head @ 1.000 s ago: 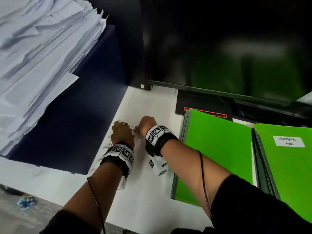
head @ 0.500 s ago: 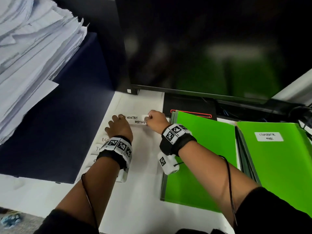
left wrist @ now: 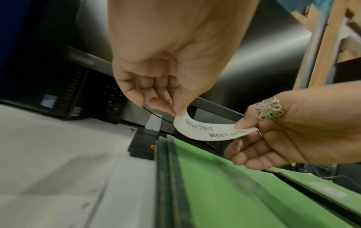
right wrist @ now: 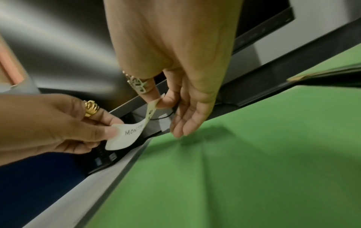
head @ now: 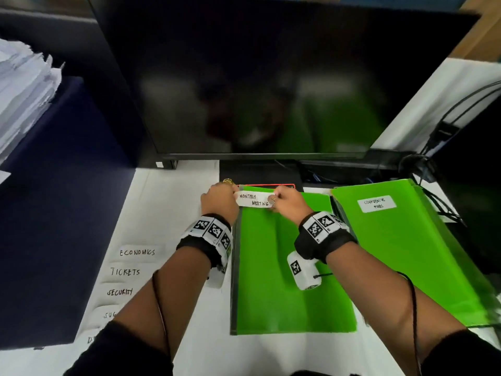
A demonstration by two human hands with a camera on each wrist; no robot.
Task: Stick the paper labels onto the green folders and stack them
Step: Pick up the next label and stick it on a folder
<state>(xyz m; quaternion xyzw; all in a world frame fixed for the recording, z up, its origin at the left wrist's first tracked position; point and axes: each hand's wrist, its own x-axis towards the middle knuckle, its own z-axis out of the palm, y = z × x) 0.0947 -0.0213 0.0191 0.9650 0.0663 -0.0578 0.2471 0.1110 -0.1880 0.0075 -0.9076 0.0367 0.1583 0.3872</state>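
Both hands pinched the "MONTHLY MEETING" label [head: 253, 200], left hand [head: 219, 200] at one end, right hand [head: 288, 203] at the other, sagging just above the unlabelled green folder's [head: 284, 280] top edge.

On each of my 2 wrists I wear a black band [head: 202, 246] topped with white blocks printed in black square markers, and a thin black cable [head: 160, 308] runs back along each forearm. My sleeves [head: 119, 351] are black. My left hand [head: 219, 199] carries a gold ring [right wrist: 91, 108], my right hand [head: 288, 203] a silver filigree ring [left wrist: 268, 108].
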